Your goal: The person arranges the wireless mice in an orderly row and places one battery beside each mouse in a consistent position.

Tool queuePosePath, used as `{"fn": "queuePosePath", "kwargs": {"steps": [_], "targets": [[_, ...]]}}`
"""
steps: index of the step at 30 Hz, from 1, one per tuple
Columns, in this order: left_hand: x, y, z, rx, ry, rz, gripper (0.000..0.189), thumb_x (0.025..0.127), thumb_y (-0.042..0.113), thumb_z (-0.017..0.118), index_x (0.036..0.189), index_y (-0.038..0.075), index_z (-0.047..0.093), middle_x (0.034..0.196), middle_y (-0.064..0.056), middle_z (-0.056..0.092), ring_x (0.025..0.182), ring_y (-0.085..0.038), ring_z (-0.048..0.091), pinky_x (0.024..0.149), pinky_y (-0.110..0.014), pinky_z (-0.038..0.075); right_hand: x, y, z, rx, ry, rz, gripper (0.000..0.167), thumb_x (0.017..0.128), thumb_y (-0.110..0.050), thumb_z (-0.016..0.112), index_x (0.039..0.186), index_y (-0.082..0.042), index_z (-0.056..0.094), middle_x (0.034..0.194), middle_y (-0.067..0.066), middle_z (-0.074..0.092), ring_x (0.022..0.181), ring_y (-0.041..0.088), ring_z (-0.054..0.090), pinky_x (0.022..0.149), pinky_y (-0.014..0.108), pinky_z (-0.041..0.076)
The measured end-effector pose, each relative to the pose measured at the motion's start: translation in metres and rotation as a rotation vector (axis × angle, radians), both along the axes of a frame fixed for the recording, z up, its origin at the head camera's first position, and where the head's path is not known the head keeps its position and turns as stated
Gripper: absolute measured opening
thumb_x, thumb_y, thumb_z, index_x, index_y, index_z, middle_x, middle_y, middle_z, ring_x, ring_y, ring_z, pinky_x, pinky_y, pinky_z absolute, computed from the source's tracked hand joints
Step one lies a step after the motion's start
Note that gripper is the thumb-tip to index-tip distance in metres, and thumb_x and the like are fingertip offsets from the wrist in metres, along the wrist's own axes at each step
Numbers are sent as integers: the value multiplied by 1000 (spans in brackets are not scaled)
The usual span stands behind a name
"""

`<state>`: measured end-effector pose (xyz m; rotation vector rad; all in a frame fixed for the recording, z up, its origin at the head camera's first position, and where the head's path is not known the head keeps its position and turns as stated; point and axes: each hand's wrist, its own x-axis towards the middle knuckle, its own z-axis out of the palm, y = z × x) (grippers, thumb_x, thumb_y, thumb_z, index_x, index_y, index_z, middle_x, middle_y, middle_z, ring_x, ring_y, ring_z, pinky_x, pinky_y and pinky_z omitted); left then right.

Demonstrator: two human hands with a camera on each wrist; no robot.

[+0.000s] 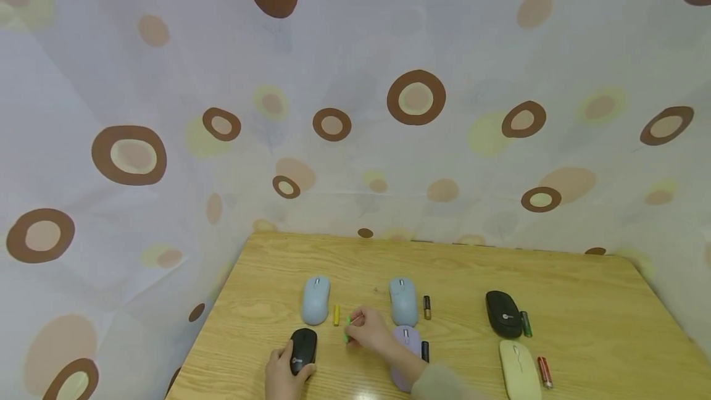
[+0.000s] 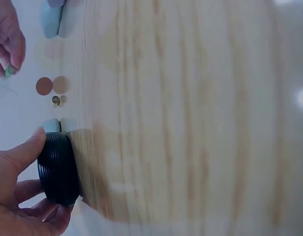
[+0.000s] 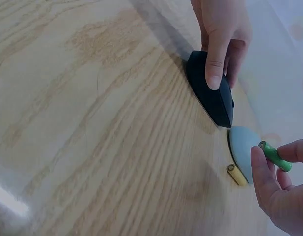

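Note:
A black computer mouse (image 1: 303, 350) is at the near left of the wooden table, and my left hand (image 1: 283, 375) grips it by its sides. In the left wrist view, the thumb and fingers wrap round the mouse. To the right of it, my right hand (image 1: 371, 331) pinches a green battery (image 3: 276, 156) between thumb and fingers. The right wrist view shows the battery held above the tabletop. A yellow battery (image 1: 336, 315) lies between the two hands, a little farther back, beside a light blue mouse (image 1: 316, 301).
A second blue mouse (image 1: 403, 302) has a battery (image 1: 427, 307) beside it. A purple mouse (image 1: 407, 339), partly behind my right forearm, has a dark battery (image 1: 424, 350) alongside. Farther right are another black mouse (image 1: 503, 313), green battery (image 1: 526, 324), yellow mouse (image 1: 520, 370) and red battery (image 1: 545, 371).

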<state>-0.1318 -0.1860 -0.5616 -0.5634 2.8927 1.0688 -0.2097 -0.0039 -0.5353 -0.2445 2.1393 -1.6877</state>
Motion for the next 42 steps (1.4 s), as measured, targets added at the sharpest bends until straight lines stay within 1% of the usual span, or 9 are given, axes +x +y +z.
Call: {"fn": "queuePosePath", "kwargs": {"steps": [4, 9, 13, 19, 25, 30, 35, 42], "targets": [[2, -1, -1, 17, 18, 4, 71, 72, 26, 77, 124, -13, 48, 101, -24, 50, 96, -44, 51, 81, -49, 44, 7, -13, -6, 7, -31, -17, 21, 77, 4, 60, 97, 8, 51, 76, 8, 54, 57, 13, 59, 57, 29, 54], [3, -2, -4, 20, 46, 3, 71, 72, 26, 77, 123, -13, 48, 101, -23, 50, 95, -43, 51, 81, -48, 44, 16, -27, -15, -18, -76, -35, 18, 77, 7, 60, 92, 6, 51, 73, 8, 55, 54, 12, 59, 54, 27, 53], [4, -2, -5, 31, 49, 2, 72, 72, 27, 77, 123, -13, 48, 101, -24, 51, 96, -43, 51, 81, -49, 44, 21, -34, -20, -33, -108, -40, 16, 77, 9, 60, 89, 5, 50, 71, 8, 56, 52, 11, 58, 53, 26, 53], [4, -5, -7, 45, 41, 6, 73, 72, 28, 77, 124, -13, 48, 101, -23, 50, 96, -42, 51, 82, -49, 44, 27, -39, -24, -32, -111, -59, 14, 76, 10, 60, 85, 5, 51, 66, 8, 57, 48, 10, 57, 50, 26, 53], [5, -6, -8, 38, 48, 0, 73, 72, 29, 77, 124, -13, 48, 101, -24, 50, 96, -43, 51, 82, -49, 43, 29, -45, -31, -12, -139, -90, 12, 75, 9, 62, 82, 4, 53, 63, 7, 59, 47, 9, 57, 49, 25, 52], [5, -5, -8, 33, 59, 3, 73, 72, 28, 77, 124, -13, 47, 102, -24, 50, 97, -42, 51, 83, -49, 43, 28, -49, -35, 16, -144, -99, 13, 74, 9, 64, 78, 2, 54, 62, 6, 59, 47, 9, 58, 49, 25, 52], [5, -5, -8, 47, 64, 7, 74, 72, 29, 76, 125, -12, 47, 104, -23, 50, 98, -42, 50, 83, -49, 43, 27, -49, -33, 27, -141, -92, 12, 74, 9, 65, 77, 2, 55, 62, 7, 59, 48, 9, 58, 50, 25, 53], [6, -4, -8, 57, 86, -1, 73, 73, 29, 76, 125, -12, 47, 103, -23, 50, 99, -43, 49, 84, -50, 42, 26, -47, -34, 59, -164, -85, 13, 75, 7, 67, 76, 0, 56, 63, 6, 59, 49, 9, 59, 49, 25, 52]]}}
